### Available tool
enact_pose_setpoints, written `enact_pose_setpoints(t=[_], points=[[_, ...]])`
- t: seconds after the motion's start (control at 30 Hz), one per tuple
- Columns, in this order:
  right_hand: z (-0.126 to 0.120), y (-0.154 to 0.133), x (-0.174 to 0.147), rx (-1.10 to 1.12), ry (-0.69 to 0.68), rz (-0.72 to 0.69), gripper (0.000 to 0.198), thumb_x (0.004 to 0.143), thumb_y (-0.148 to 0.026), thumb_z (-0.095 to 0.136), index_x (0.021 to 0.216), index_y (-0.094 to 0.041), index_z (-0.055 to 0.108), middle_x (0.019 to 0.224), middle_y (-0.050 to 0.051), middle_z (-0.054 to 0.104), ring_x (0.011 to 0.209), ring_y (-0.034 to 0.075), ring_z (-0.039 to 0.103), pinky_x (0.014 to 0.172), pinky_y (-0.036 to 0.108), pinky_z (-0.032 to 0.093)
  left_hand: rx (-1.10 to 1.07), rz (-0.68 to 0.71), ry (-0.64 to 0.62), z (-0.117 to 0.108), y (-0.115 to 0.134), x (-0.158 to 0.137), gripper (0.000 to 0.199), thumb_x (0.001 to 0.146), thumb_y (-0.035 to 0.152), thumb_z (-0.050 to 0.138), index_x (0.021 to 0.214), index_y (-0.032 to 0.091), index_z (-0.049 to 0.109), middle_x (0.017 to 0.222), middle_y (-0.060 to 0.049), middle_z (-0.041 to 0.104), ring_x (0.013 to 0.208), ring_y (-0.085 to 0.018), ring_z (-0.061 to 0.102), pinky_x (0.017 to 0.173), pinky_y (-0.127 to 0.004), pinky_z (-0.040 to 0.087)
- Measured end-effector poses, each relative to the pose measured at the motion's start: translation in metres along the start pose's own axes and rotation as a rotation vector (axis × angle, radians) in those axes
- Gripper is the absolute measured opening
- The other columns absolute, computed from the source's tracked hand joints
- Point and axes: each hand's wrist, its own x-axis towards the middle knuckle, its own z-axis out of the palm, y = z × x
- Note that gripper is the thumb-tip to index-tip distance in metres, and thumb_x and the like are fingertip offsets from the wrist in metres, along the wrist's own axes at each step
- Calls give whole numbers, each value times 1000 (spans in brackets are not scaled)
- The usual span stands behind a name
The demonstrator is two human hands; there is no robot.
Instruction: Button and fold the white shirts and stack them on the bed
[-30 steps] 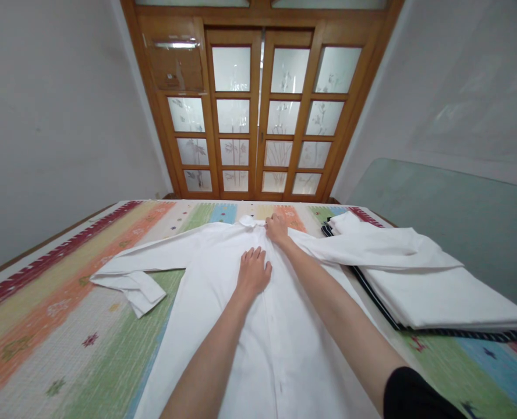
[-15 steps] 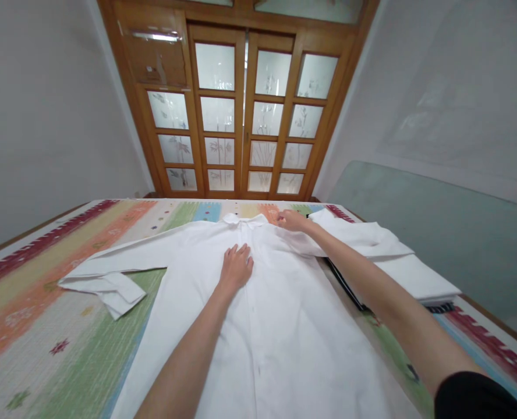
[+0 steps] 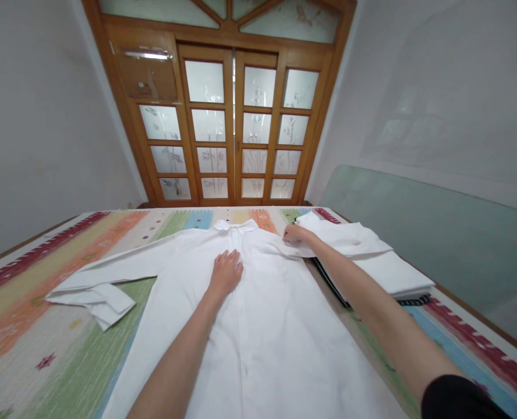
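A long-sleeved white shirt [image 3: 267, 326] lies spread out front side up, with its collar [image 3: 236, 225] at the far end. Its left-hand sleeve [image 3: 114, 265] stretches sideways and doubles back at the cuff. My left hand [image 3: 226, 272] rests flat on the chest beside the button placket, fingers extended. At the shirt's right shoulder, my right hand [image 3: 297, 234] is closed with curled fingers on the white fabric by the sleeve. My right forearm hides part of that sleeve.
Folded white clothing [image 3: 393, 273] is stacked on the right, with black-and-white striped and dark edges below. A colourful striped cover [image 3: 70, 343] lies beneath everything. Beyond stand wooden doors with glass panes [image 3: 210, 160]; a pale green panel [image 3: 415, 203] runs along the right wall.
My right hand has slid right along the shoulder, away from the collar and slightly nearer to me. My left hand stays on the chest. The view has tilted up a little.
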Motion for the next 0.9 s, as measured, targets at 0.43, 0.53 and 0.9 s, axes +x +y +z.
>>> enact_pose_setpoints(t=[0.43, 0.53, 0.9], points=[[14, -2, 26, -59, 140, 258, 43, 86, -15, 54, 129, -8, 56, 119, 28, 63, 109, 31, 64, 85, 34, 51, -22, -12, 16, 1, 1, -1, 38, 92, 26, 44, 128, 22, 57, 140, -7, 56, 134, -26, 45, 112, -45, 33], [19, -6, 31, -74, 200, 255, 43, 90, -11, 43, 132, -12, 52, 119, 25, 63, 110, 31, 63, 88, 39, 50, -29, -14, 20, 2, 1, 0, 39, 93, 26, 43, 129, 21, 57, 139, -7, 56, 134, -27, 44, 112, -46, 33], [27, -11, 48, -86, 273, 187, 33, 91, -7, 41, 120, -11, 58, 116, 26, 62, 111, 31, 62, 88, 39, 47, -47, -35, 0, -1, 1, -1, 41, 93, 25, 44, 131, 17, 56, 142, -7, 54, 134, -28, 43, 114, -46, 31]])
